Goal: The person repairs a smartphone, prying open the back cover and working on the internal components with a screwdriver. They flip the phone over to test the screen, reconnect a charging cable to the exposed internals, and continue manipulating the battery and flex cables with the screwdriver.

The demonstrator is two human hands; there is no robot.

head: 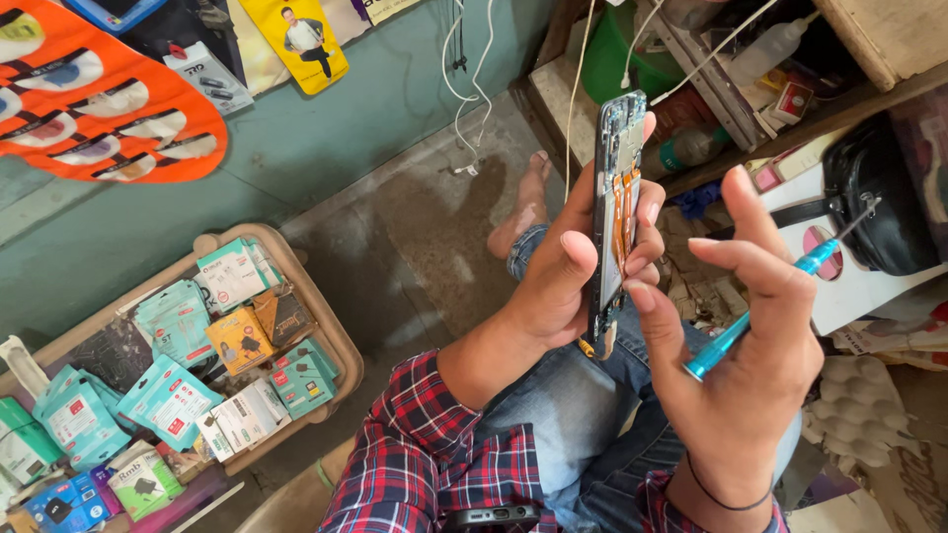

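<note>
Your left hand (563,286) grips an opened phone (614,217) upright above your lap; your right hand (741,345), fingers spread, pinches a blue screwdriver (731,336) just beside it. A tray (336,336) of small packaged boxes sits left on the concrete floor (415,227), cluttered shelves (691,168) behind.

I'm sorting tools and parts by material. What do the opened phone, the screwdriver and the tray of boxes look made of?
The opened phone seems a dark plastic or metal frame, with glossy orange flex ribbons, likely thin film. The screwdriver has a translucent blue handle, probably plastic, and a thin grey shaft, likely steel. The tray looks like matte beige moulded plastic, judging by its rounded rim.
</note>
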